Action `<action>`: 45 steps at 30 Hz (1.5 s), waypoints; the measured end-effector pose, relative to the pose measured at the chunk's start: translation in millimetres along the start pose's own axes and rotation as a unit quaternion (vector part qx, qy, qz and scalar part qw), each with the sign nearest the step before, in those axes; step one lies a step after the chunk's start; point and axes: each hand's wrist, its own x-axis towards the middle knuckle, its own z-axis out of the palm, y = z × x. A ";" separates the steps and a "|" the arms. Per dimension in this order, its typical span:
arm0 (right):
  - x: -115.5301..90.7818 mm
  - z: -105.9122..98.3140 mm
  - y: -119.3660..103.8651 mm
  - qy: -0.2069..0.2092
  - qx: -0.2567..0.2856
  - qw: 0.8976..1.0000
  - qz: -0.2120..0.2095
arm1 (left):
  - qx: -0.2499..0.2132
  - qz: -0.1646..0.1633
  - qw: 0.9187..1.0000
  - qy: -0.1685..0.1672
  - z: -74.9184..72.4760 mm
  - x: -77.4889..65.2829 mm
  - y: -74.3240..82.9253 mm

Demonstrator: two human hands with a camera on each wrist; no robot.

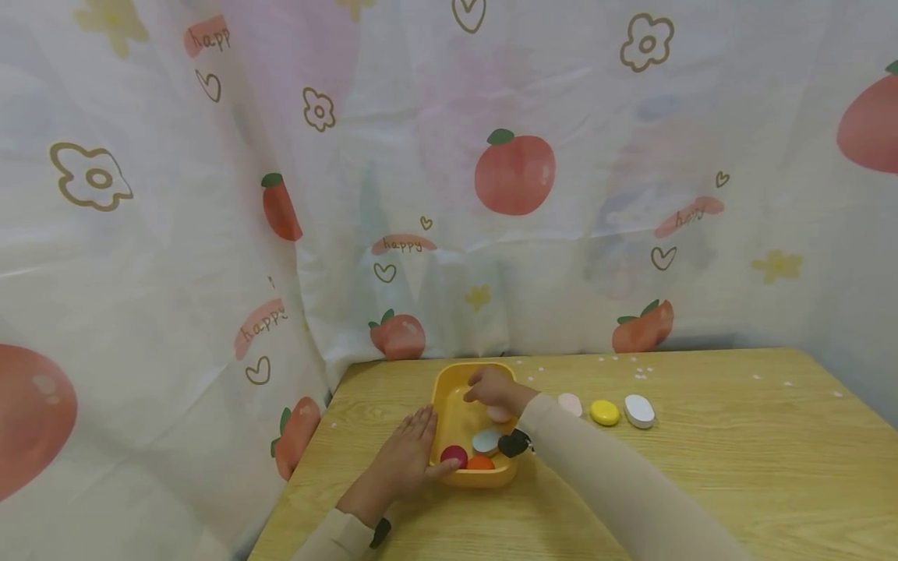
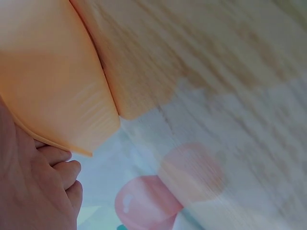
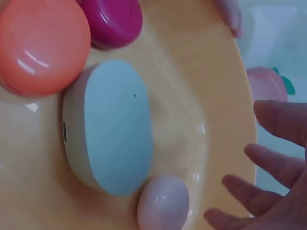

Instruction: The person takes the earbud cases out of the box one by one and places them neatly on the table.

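My left hand [image 1: 403, 460] rests against the left side of a yellow-orange plastic tray [image 1: 484, 478], its fingers extended along the rim and the thumb over the near corner. Above the tray's right half is my right hand [image 1: 494, 387]; in the right wrist view its fingers [image 3: 273, 160] are spread and hold nothing. Inside lie a pale blue oval case [image 3: 119, 129], an orange round case [image 3: 43, 45], a magenta round case [image 3: 112, 21] and a small pale pink egg-shaped piece [image 3: 164, 203]. The left wrist view shows the tray's outer wall [image 2: 57, 72] beside the left fingers.
Right of the tray, a pale pink piece [image 1: 570, 403], a yellow round case [image 1: 604, 413] and a white oval case [image 1: 639, 411] stand in a row on the wooden table [image 1: 701, 483]. A fruit-patterned curtain [image 1: 449, 187] hangs behind and to the left.
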 end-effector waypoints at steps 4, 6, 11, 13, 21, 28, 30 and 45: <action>-2.4 6.8 -3.6 -0.007 0.040 0.999 0.024 | -0.003 0.003 1.000 0.001 -0.7 -0.7 0.3; -3.2 10.1 -4.3 -0.008 0.056 0.998 0.028 | -0.007 0.002 1.000 0.000 -1.3 -1.1 0.5; -3.7 15.5 -4.1 -0.013 0.081 0.996 0.025 | -0.013 0.000 1.000 0.000 -0.8 -1.0 0.7; -2.9 16.4 -3.8 -0.015 0.065 0.998 0.021 | -0.012 -0.001 1.000 0.001 -0.5 -0.9 0.5; 0.2 16.4 -1.6 -0.023 -0.014 0.999 0.032 | -0.006 -0.002 1.000 0.005 -1.0 -0.4 0.5; -1.2 21.5 3.1 -0.012 -0.021 0.999 0.046 | -0.004 -0.004 1.000 0.005 0.0 -1.0 0.6; -0.8 21.9 3.3 -0.010 -0.036 0.998 0.044 | -0.002 -0.004 1.000 0.006 0.2 -1.2 0.2; 1.4 23.9 3.5 -0.003 -0.156 0.987 0.027 | -0.003 -0.006 1.000 0.010 1.9 -0.4 -1.0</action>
